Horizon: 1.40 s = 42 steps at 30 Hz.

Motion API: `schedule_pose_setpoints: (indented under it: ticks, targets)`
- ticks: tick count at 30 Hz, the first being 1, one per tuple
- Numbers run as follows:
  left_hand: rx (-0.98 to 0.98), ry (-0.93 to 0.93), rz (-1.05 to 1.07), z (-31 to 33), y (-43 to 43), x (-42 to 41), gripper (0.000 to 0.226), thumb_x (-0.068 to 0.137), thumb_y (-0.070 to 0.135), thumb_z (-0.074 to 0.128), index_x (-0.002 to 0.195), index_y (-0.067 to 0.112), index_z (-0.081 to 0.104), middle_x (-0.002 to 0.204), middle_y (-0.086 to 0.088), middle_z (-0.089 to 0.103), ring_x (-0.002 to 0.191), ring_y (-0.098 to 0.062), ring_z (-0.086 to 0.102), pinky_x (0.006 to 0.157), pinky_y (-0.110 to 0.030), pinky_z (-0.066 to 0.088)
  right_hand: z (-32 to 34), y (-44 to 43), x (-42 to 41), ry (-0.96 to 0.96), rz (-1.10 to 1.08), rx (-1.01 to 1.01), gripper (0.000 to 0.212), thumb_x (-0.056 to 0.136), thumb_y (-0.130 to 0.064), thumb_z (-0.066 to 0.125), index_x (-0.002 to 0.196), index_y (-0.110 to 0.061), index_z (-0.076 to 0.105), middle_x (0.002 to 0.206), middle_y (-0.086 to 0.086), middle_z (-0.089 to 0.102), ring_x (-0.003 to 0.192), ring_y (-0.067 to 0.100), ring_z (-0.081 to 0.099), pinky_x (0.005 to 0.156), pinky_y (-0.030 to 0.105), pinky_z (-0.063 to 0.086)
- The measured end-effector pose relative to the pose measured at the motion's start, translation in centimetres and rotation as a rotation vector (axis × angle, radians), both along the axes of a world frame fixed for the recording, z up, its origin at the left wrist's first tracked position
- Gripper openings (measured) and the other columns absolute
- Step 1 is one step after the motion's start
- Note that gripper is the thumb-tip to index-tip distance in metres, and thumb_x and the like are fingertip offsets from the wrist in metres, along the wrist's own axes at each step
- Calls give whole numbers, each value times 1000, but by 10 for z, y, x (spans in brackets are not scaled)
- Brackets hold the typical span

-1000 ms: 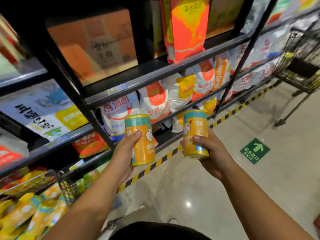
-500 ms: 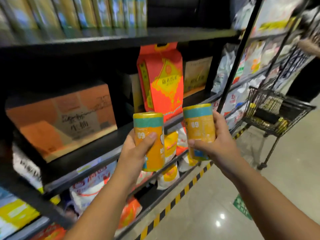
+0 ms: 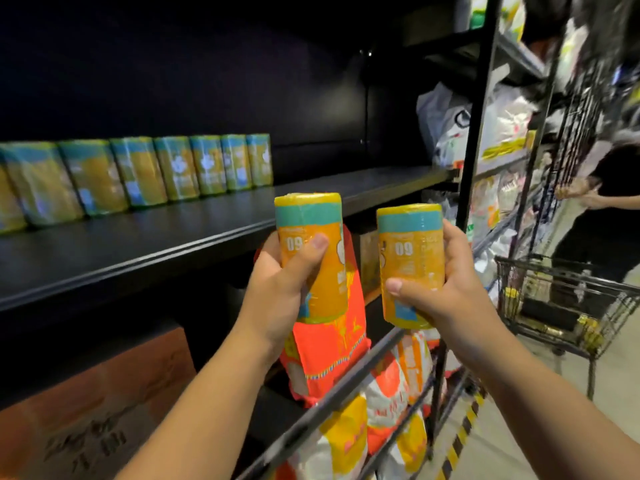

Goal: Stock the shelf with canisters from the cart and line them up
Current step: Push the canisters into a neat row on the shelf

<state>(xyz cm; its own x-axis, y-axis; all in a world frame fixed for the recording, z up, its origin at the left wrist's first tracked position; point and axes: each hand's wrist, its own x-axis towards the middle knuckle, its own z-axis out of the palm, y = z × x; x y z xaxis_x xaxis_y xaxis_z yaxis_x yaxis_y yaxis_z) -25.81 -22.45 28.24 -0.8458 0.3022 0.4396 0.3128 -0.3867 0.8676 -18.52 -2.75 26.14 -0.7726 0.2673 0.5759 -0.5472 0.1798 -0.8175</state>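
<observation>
So the view has swung up from the lower bag racks a second ago, and now the black shelf (image 3: 180, 237) fills the left of the frame, with a row of canisters (image 3: 145, 174) already standing along its back at upper left. The left hand (image 3: 277, 292) is wrapped around one canister (image 3: 311, 254), and the right hand (image 3: 446, 296) is wrapped around another canister (image 3: 410, 265), both upright at centre frame, just in front of the shelf edge. There's bare shelf to the right of the row, so I'd guess that's where these go. The cart (image 3: 568, 306) sits at right.
</observation>
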Motion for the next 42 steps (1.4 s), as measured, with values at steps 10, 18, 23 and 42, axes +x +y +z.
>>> schedule_pose_setpoints:
  ticks: [10,18,23,42]
  targets:
    - [-86,153,284,67,54,-79,78,67,62,75,129,20,56,109,-3,74,97,-21,73,78,-41,60,42,82,-103,146,101,98,93,65,-24,87,140,-41,33,115,-16,62,106,14,68,82,27,57]
    - [-318,136,610,86,107,-158,82,57,66,87,119,22,55,103,2,73,90,-16,73,83,-44,60,78,158,-203,203,258,182,93,67,-25,87,138,-45,31,111,-22,61,107,12,68,82,25,57]
    - [-528,131,795,90,133,-192,73,59,67,83,110,25,53,98,2,73,78,-12,72,68,-32,56,100,192,-254,154,349,278,101,61,-35,88,143,-40,29,113,-29,60,110,2,65,78,19,57]
    - [-964,-65,660,128,130,-301,65,80,48,78,132,31,42,124,9,61,112,-14,60,83,-36,54,104,216,-382,-45,436,559,65,82,-37,80,126,-48,34,114,-21,62,96,-5,66,71,10,52]
